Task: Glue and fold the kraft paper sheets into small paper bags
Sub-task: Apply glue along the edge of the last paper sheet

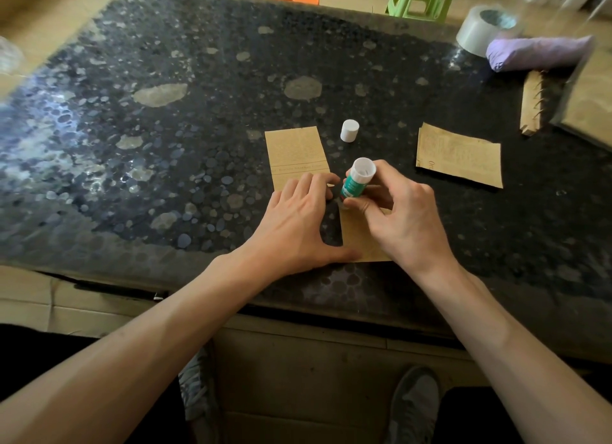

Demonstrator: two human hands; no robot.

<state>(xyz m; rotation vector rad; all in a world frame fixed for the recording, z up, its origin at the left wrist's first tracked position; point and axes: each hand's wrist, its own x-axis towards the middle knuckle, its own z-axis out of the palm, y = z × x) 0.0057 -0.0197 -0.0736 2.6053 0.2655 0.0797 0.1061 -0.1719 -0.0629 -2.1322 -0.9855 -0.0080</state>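
Head view: I read this as early, with no finished bag in sight. My right hand (394, 208) is curled round the uncapped glue stick (356, 183) just nearer me than the cap (349, 130), my left hand (298, 218) presses loose, spread fingers on the kraft sheet (296, 153) just left of the cap, and a second sheet (460, 155) lies well right of the cap. Gluing looks underway and all folding is left. I can't tell if the brown strip (364, 241) under my right hand is the same sheet, can't see any glue line, and the paper stack (586, 112) far right of the cap is blurred and cut off.
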